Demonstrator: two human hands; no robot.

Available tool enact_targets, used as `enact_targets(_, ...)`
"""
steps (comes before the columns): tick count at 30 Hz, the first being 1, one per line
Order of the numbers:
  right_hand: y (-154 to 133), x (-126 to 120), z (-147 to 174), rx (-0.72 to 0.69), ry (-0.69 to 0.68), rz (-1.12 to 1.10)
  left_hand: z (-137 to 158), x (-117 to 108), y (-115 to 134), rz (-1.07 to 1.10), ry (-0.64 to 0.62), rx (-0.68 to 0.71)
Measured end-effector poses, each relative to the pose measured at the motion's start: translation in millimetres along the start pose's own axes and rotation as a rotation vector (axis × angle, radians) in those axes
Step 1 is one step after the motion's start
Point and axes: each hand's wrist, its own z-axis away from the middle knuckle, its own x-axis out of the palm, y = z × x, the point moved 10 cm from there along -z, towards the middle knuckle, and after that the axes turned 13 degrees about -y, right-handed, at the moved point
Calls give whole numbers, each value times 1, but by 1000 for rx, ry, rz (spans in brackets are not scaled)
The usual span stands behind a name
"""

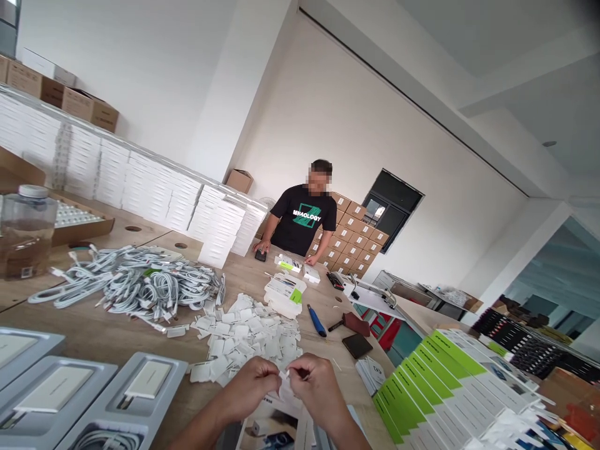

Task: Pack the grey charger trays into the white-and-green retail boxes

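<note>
one small white piece (285,381) was pinched between fingertips of my left hand (252,387) and right hand (317,384), above a printed box (272,430); could not tell if joined to it. heap of white cards (248,334) lay just beyond on the worktop (328,353), coiled cables (150,284) left of it. co-worker (304,219) stood at far side.
</note>
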Motion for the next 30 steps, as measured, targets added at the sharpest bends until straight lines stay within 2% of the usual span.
enact_targets(3, 53, -18, -7, 138, 40, -12, -1, -6, -6, 15, 35, -28)
enact_targets(7, 134, -39, -6, 342, 51, 103, -4, -8, -15, 23, 45, -31)
enact_targets(10, 167, -48, 3, 411, 79, 227, -7, -9, -17, 19, 47, -19)
enact_targets(12, 174, -53, 9, 437, 94, 294, -8, -9, -16, 13, 47, -14)
enact_targets(14, 168, -56, 11, 430, 104, 335, -8, -9, -15, 6, 45, -14)
enact_targets(16, 150, -55, 9, 384, 107, 341, -8, -8, -14, -3, 42, -17)
enact_targets(19, 105, -42, 2, 244, 72, 268, -9, -5, -14, -10, 23, -16)
enact_targets(22, 49, -18, 0, 29, -22, 75, -11, -3, -14, -20, 7, -1)
enact_targets(24, 22, -5, 1, -53, -83, -35, -11, -5, -14, -35, 16, 8)
enact_targets(26, 14, 1, 4, -38, -114, -92, -11, -6, -14, -48, 23, 15)
enact_targets(30, 32, -11, 8, 62, -58, -237, -11, 1, -16, 58, -30, 45)
